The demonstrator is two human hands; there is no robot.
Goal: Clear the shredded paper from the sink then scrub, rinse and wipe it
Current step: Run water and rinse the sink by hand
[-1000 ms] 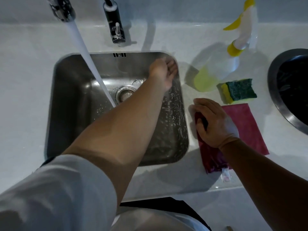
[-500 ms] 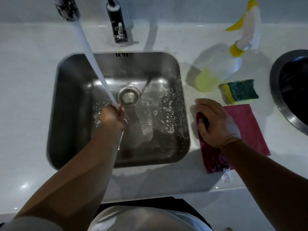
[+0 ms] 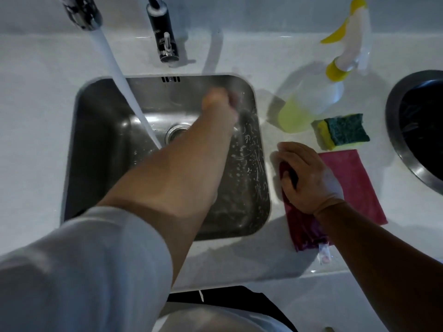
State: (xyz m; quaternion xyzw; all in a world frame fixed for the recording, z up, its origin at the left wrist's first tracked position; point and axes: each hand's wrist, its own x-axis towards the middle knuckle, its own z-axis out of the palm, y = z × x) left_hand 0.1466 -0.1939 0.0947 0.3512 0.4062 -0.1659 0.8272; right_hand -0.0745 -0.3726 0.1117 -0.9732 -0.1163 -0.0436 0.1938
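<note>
White sleeve (image 3: 84,271) at 7 o'clock, bare forearm reaching up into the sink (image 3: 100,152). Right grip (image 3: 309,178) at 3 o'clock sat on the pink cloth (image 3: 354,188) on the table (image 3: 36,140), fingers curled, clamped on the cloth's dark left fold, just beside the sink's right rim. Sink was wet, with white flecks (image 3: 247,159) on its right wall and the drain (image 3: 176,133) mid-floor. Left grip (image 3: 219,104) was at the sink's 1 o'clock corner, blurred; apart or together, cannot tell. Sponge (image 3: 342,130) lay just past the cloth, spray bottle (image 3: 318,101) behind it at 1 o'clock. Tap (image 3: 81,13) at 11 o'clock poured a water stream (image 3: 119,80) into the sink. Round steel basin (image 3: 393,121) at the 3 o'clock edge.
</note>
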